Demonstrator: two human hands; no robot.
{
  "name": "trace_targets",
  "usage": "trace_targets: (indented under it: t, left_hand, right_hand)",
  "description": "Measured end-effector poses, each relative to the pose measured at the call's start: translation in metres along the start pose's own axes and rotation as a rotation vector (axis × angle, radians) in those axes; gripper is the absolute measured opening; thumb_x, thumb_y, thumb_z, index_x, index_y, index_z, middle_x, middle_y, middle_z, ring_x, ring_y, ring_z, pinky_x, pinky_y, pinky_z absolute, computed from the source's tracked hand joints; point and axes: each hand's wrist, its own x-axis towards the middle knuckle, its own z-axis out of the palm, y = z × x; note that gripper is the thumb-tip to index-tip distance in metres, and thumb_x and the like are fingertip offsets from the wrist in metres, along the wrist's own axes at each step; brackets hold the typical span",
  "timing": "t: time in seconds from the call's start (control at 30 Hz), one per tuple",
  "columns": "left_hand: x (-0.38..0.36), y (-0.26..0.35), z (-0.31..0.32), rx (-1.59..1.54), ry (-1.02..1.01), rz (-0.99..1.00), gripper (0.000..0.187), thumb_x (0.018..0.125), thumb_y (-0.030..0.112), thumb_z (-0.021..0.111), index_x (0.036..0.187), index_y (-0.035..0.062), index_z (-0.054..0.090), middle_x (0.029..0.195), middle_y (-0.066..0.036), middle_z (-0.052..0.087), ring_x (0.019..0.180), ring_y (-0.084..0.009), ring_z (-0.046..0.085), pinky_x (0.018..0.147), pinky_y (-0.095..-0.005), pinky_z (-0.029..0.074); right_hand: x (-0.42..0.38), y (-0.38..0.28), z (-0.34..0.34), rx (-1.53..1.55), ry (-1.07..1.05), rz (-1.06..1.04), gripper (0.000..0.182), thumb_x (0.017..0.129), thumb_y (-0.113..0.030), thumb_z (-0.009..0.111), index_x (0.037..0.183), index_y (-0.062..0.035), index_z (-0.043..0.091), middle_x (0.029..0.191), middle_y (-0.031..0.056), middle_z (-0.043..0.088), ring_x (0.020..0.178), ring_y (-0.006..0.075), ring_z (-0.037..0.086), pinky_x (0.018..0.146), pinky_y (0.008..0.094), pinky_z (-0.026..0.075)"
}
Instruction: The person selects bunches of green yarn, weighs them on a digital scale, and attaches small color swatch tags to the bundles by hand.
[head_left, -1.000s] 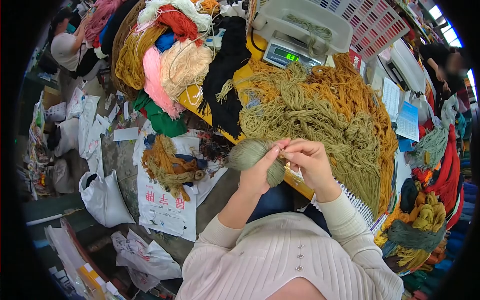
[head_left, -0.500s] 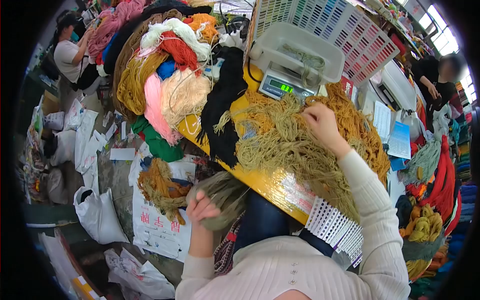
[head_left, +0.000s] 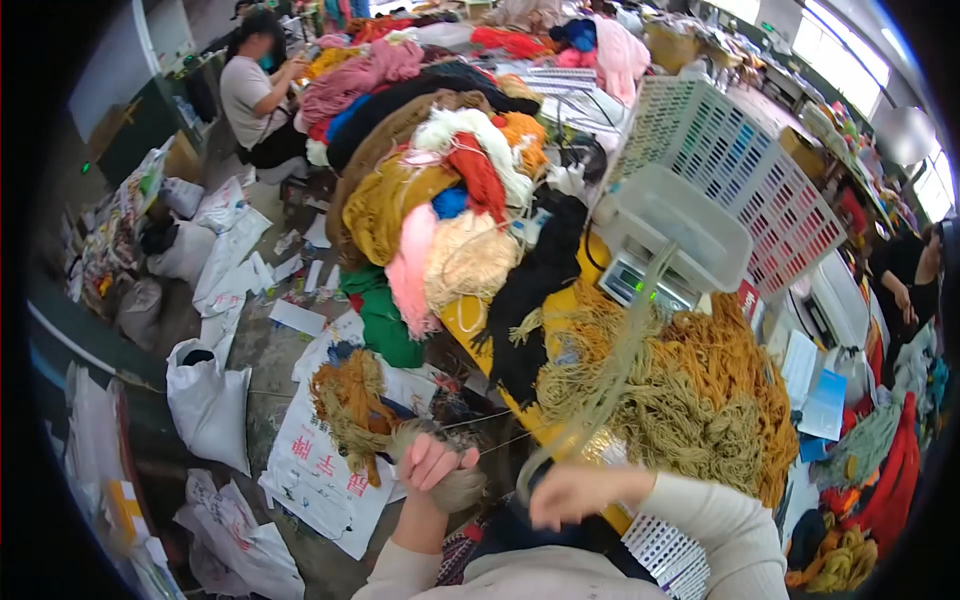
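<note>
One fist, my left hand (head_left: pixel 435 462), grips grey-green yarn (head_left: pixel 462 490); my right hand (head_left: pixel 572 494) blurs, hold unclear. Loose strands (head_left: pixel 625 352) crossing the olive yarn pile (head_left: pixel 715 425) could snag, tangling.

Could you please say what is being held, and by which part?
The left hand grips a grey yarn hank around its middle; whether the blurred right hand holds the pale strands is unclear.
</note>
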Motion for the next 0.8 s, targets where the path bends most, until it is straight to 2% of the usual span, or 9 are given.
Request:
trace_targets:
  t: [0.07, 0.13, 0.17, 0.2, 0.3, 0.47, 0.57, 0.7, 0.8]
  left_hand:
    - [0.012, -0.006, 0.008, -0.014, -0.041, 0.034, 0.017, 0.085, 0.016, 0.036, 0.077, 0.0064, 0.047, 0.048, 0.005, 0.038, 0.046, -0.0063, 0.041, 0.099, -0.0421, 0.014]
    - [0.019, -0.016, 0.022, -0.016, -0.059, 0.066, 0.017, 0.086, 0.015, 0.035, 0.077, 0.0066, 0.047, 0.046, 0.005, 0.037, 0.046, -0.0062, 0.041, 0.1, -0.042, 0.013]
    - [0.02, -0.02, 0.026, 0.01, -0.07, 0.056, 0.018, 0.086, 0.015, 0.034, 0.078, 0.0063, 0.047, 0.046, 0.005, 0.037, 0.045, -0.0058, 0.04, 0.1, -0.0421, 0.012]
    - [0.02, -0.025, 0.029, 0.046, -0.071, 0.047, 0.017, 0.085, 0.014, 0.034, 0.078, 0.0063, 0.048, 0.046, 0.005, 0.037, 0.045, -0.0058, 0.04, 0.1, -0.042, 0.012]
    - [0.02, -0.036, 0.035, 0.123, -0.079, 0.023, 0.016, 0.085, 0.014, 0.035, 0.081, 0.0064, 0.049, 0.046, 0.006, 0.036, 0.045, -0.0059, 0.039, 0.1, -0.0431, 0.01]
    - [0.024, -0.058, 0.051, 0.141, -0.01, 0.032, 0.016, 0.085, 0.016, 0.036, 0.079, 0.0086, 0.049, 0.044, 0.006, 0.034, 0.052, -0.0072, 0.043, 0.099, -0.0482, 0.006]
    - [0.025, -0.067, 0.054, 0.171, -0.05, -0.012, 0.023, 0.087, 0.017, 0.028, 0.078, 0.0087, 0.048, 0.041, 0.006, 0.036, 0.077, -0.01, 0.055, 0.1, -0.0476, 0.002]
    - [0.019, -0.075, 0.054, 0.202, 0.034, -0.004, 0.017, 0.086, 0.018, 0.035, 0.079, 0.0106, 0.05, 0.04, 0.006, 0.035, 0.083, -0.0125, 0.056, 0.097, -0.0507, 0.015]
    - [0.016, -0.081, 0.054, 0.173, 0.068, 0.005, 0.025, 0.087, 0.02, 0.028, 0.078, 0.0106, 0.049, 0.04, 0.007, 0.039, 0.083, -0.014, 0.056, 0.099, -0.0481, 0.009]
  right_hand:
    - [0.014, 0.017, 0.031, -0.151, -0.096, -0.312, 0.008, 0.074, -0.009, 0.05, 0.076, -0.002, 0.054, 0.058, 0.0026, 0.052, 0.052, 0.0105, 0.049, 0.05, 0.0243, 0.04]
    - [0.014, 0.026, 0.017, -0.274, 0.301, -0.483, 0.01, 0.074, -0.006, 0.047, 0.082, -0.0029, 0.052, 0.066, 0.0044, 0.052, 0.054, 0.0119, 0.049, 0.051, 0.025, 0.041]
    - [0.004, 0.017, 0.008, -0.016, 0.472, -0.312, 0.014, 0.074, -0.005, 0.047, 0.087, -0.0031, 0.052, 0.07, 0.0044, 0.052, 0.057, 0.0126, 0.05, 0.053, 0.0249, 0.042]
    - [0.003, 0.024, -0.006, -0.323, 0.795, -0.247, 0.018, 0.074, -0.003, 0.046, 0.092, -0.0029, 0.05, 0.07, 0.0045, 0.052, 0.06, 0.0132, 0.051, 0.056, 0.0249, 0.043]
    - [-0.022, -0.01, -0.01, -0.319, 0.985, -0.178, 0.036, 0.073, -0.003, 0.045, 0.108, -0.0047, 0.042, 0.068, 0.0094, 0.051, 0.063, 0.0181, 0.052, 0.059, 0.0289, 0.043]
    - [-0.04, -0.051, -0.005, -0.521, 1.043, -0.213, 0.04, 0.07, -0.003, 0.047, 0.109, -0.0057, 0.04, 0.065, 0.0132, 0.049, 0.061, 0.0238, 0.051, 0.059, 0.0325, 0.041]
    - [-0.044, -0.057, -0.004, -0.601, 1.111, -0.292, 0.037, 0.07, -0.002, 0.044, 0.107, -0.0034, 0.039, 0.068, 0.016, 0.051, 0.064, 0.026, 0.053, 0.06, 0.0329, 0.042]
    - [-0.046, -0.079, 0.014, -0.652, 1.085, -0.341, 0.038, 0.071, -0.001, 0.044, 0.109, -0.0046, 0.038, 0.062, 0.0125, 0.051, 0.056, 0.0229, 0.052, 0.055, 0.0303, 0.041]
    - [-0.046, -0.084, 0.031, -0.83, 0.979, -0.289, 0.045, 0.07, 0.002, 0.044, 0.114, -0.0053, 0.036, 0.068, 0.0102, 0.052, 0.055, 0.0203, 0.052, 0.053, 0.0289, 0.042]
